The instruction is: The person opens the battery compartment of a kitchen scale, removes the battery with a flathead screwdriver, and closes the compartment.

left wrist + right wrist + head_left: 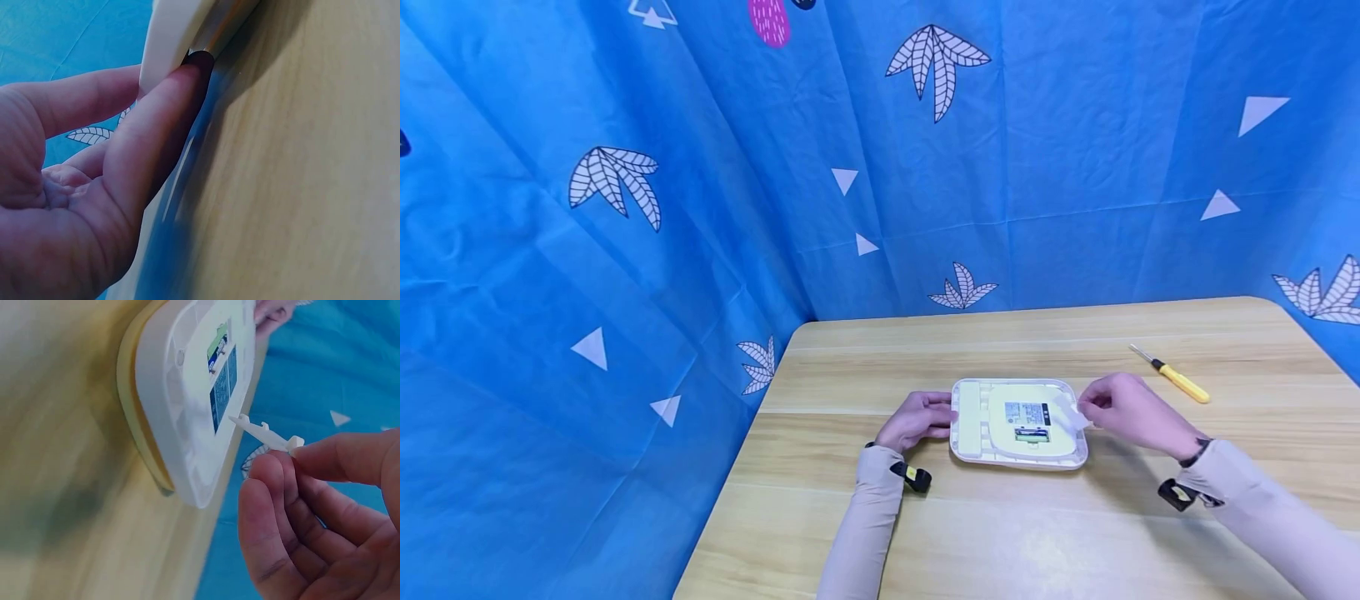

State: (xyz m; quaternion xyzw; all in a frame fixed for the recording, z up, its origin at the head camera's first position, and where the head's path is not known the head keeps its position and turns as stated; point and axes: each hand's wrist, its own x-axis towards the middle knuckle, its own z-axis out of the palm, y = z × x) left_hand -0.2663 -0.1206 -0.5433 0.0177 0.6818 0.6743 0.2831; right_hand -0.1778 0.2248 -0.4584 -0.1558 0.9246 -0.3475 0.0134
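Observation:
A white device (pixel 970 421) with rounded corners lies with its underside up. On that side are a printed label (pixel 1024 413) and an uncovered battery slot holding a green battery (pixel 1032 435). My left hand (pixel 917 421) grips the device's left edge between thumb and fingers, its rim (pixel 169 50) showing in the left wrist view. Above the device's right end, my right hand (pixel 1116 408) pinches a small white battery cover (pixel 269 434) between thumb and forefinger. Small tabs stick up from the cover, and its free end points toward the label.
A yellow-handled screwdriver (pixel 1180 382) lies on the wooden table (pixel 865 358), behind and to the right of my right hand. Blue patterned cloth (pixel 1075 208) hangs behind the table and along its left side.

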